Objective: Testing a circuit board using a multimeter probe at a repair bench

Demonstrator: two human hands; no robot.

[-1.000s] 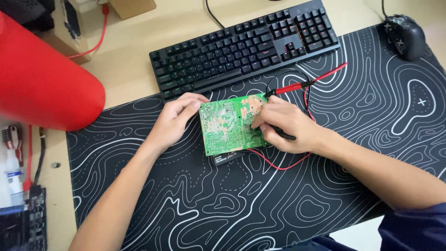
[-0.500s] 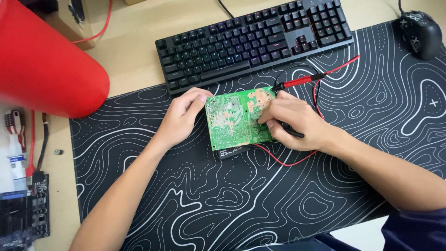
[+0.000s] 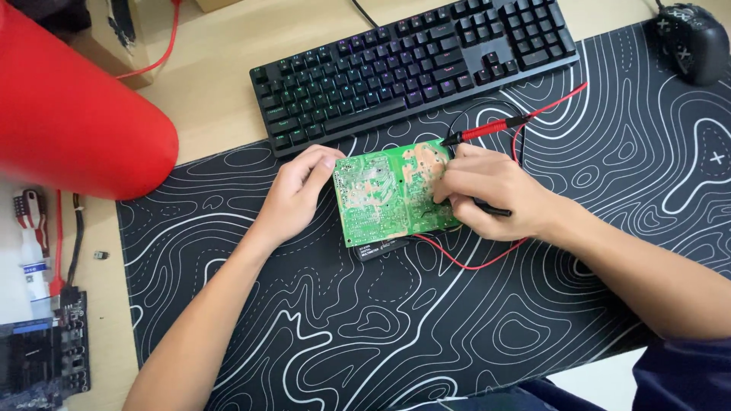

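A green circuit board [image 3: 381, 194] lies solder side up on a black desk mat with white contour lines [image 3: 381, 327]. My left hand [image 3: 297, 194] steadies the board's left edge with its fingers curled against it. My right hand [image 3: 491, 190] rests on the board's right side, closed on a thin black test probe [image 3: 496, 211] whose tip is hidden under the fingers. A red test probe [image 3: 491, 129] lies just above that hand, its tip at the board's top right corner. Red and black leads [image 3: 472, 262] loop around the right hand.
A black keyboard with lit keys [image 3: 411, 68] sits behind the board, and a dark mouse [image 3: 689, 38] is at the far right. A large red cylinder [image 3: 68, 114] lies at the left. A second dark circuit board [image 3: 38, 365] and small tools [image 3: 30, 228] lie at the lower left.
The view has shifted slightly, so the whole scene sits a little higher and further right. Both hands stay on the board in nearly the same grip.
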